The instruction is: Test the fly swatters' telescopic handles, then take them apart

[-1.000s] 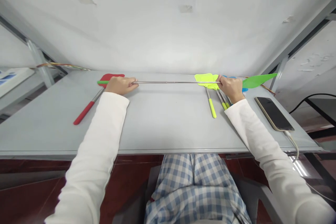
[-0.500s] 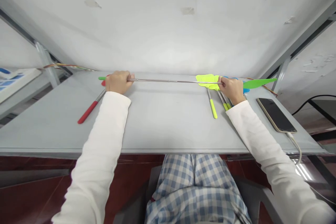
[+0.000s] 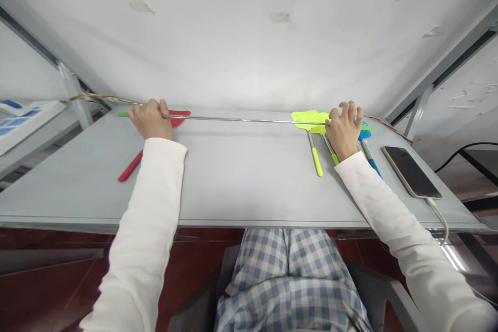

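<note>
A green fly swatter with a long, drawn-out metal rod [image 3: 233, 120] spans the back of the table. My left hand [image 3: 151, 120] is closed around its handle side, and the green handle end sticks out to the left. My right hand [image 3: 344, 127] holds the head end, its fingers curled and partly raised; the green head shows on both sides of it. Behind my left forearm lies a red fly swatter [image 3: 131, 166], partly covered. Near my right hand are yellow-green fly swatters [image 3: 305, 118], overlapping, and a blue fly swatter [image 3: 371, 158], partly hidden by my hand.
A phone [image 3: 411, 171] with a white cable lies at the right of the grey table [image 3: 241, 181]. Thin wires [image 3: 99, 96] run along the back edge. A white wall [image 3: 233, 52] rises behind. A white and blue object [image 3: 27, 124] stands on a surface at far left.
The green fly swatter has shifted left, and my left hand has moved left with it, uncovering the red head. My right hand stays near its place with its fingers raised more.
</note>
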Tool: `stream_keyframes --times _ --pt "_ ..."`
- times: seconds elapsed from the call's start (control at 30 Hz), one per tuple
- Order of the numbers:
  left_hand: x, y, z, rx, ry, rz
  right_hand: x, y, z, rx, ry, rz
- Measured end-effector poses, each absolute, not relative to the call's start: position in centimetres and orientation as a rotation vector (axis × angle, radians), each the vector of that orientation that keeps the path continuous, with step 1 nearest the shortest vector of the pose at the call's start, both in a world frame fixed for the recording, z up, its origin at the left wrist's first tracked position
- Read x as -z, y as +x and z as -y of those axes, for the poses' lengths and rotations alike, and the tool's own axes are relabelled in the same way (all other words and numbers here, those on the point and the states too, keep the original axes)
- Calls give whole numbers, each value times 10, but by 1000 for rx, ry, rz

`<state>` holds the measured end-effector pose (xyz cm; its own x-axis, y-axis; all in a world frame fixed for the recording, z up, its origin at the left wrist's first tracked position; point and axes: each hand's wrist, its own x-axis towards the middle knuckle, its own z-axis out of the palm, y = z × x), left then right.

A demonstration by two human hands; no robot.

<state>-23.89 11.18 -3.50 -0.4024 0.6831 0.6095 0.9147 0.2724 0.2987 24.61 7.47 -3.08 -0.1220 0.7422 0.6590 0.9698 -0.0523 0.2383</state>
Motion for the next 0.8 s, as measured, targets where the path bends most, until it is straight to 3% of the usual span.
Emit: stream_keyframes --times 0.43,0.63,0.8 --pt "38 -216 -109 682 -1584 2167 31 268 -82 664 -2176 2207" --pt "39 -161 -106 399 -1920 2103 23 222 -75 678 -1864 2418" --pt "33 -135 -101 388 -1882 2019 19 211 -70 657 -1847 2464"
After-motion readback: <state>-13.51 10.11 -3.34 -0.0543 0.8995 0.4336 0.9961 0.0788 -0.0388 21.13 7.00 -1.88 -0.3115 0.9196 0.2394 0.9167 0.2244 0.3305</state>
